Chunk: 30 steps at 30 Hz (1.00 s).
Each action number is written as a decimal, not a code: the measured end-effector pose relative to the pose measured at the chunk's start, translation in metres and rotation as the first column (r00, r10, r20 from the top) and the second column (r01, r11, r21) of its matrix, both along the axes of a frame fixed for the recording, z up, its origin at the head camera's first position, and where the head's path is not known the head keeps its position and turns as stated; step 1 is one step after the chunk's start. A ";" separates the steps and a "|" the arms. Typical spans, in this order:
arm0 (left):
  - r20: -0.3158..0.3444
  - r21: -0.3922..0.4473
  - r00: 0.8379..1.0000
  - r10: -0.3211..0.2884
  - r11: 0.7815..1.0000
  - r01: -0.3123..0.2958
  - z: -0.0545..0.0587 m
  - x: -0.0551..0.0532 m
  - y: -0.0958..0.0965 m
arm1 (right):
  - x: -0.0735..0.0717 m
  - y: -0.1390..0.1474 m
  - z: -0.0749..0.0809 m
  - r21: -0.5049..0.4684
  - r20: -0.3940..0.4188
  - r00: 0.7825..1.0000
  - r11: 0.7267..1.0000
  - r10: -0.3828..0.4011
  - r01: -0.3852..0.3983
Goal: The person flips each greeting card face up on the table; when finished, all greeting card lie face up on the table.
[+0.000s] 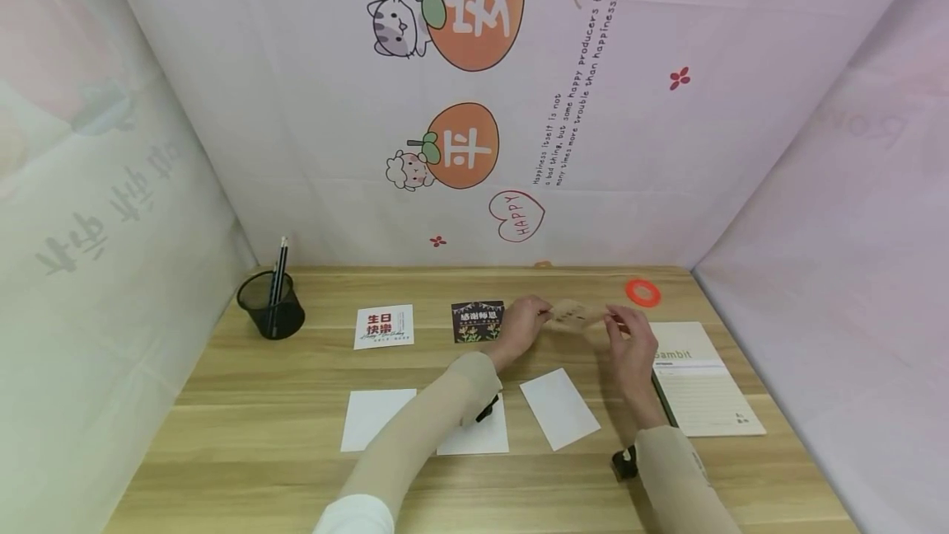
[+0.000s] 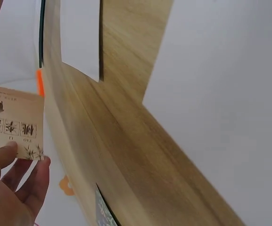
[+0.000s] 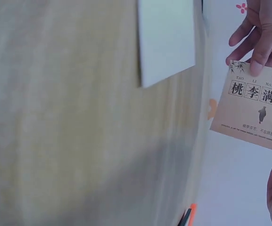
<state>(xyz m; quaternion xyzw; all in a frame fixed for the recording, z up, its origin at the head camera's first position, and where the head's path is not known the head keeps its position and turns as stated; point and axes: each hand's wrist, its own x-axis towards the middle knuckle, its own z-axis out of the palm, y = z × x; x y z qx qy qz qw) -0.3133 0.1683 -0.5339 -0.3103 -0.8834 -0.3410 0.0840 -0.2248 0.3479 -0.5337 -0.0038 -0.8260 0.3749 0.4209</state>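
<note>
A tan greeting card (image 1: 577,316) with Chinese characters, a small figure and bamboo sprigs is held up above the back of the table. My left hand (image 1: 521,325) pinches one end between thumb and fingers; the left wrist view shows the thumb (image 2: 6,154) lying over the printed face. At the opposite end my right hand (image 1: 634,348) grips the edge with its fingertips, partly cut off in the right wrist view. Just left of the left hand lies a dark card (image 1: 474,323) with flowers. Below the held card rests a tilted white card (image 1: 559,408).
A white card with red characters (image 1: 384,326) lies further left, near a black mesh pen cup (image 1: 274,316) with pencils. Two blank white cards (image 1: 374,417) lie in front, one partly under the left forearm. An orange ring (image 1: 633,292) and a notebook (image 1: 708,386) sit right.
</note>
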 end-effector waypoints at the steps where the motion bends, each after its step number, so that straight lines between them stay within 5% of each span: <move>1: 0.017 0.006 1.000 -0.001 1.000 0.001 0.001 0.000 0.000 | -0.001 0.000 0.000 -0.012 0.008 1.000 1.000 -0.006 0.007; 15: 0.184 0.043 0.983 -0.011 0.999 0.003 0.004 0.001 -0.001 | -0.003 0.001 -0.002 -0.117 0.139 0.989 0.991 -0.050 0.067; 22: 0.195 0.064 0.981 -0.010 0.998 -0.002 0.002 -0.002 -0.002 | -0.003 0.001 -0.004 -0.109 0.138 0.990 0.994 -0.007 0.022; 30: 0.241 0.154 0.970 -0.024 0.988 -0.014 0.001 -0.002 -0.003 | -0.001 -0.002 -0.005 -0.286 0.227 0.973 0.953 -0.036 0.102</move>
